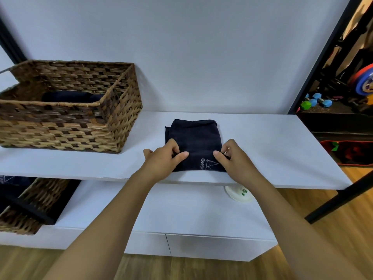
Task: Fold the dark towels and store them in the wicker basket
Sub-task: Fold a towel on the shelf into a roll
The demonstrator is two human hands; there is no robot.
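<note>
A folded dark navy towel point(193, 138) with a pale stitched logo lies on the white shelf point(272, 142), near its front edge. My left hand point(163, 160) pinches the towel's near left corner. My right hand point(232, 158) pinches its near right corner. To the left on the same shelf stands the wicker basket point(66, 126), with another dark towel point(68, 97) lying inside it.
A second wicker basket point(30, 209) holding dark cloth sits on the lower white cabinet point(181, 215) at left. A white paper plate point(239, 194) lies on that cabinet under the shelf. A black frame post point(323, 55) and gym gear stand at right.
</note>
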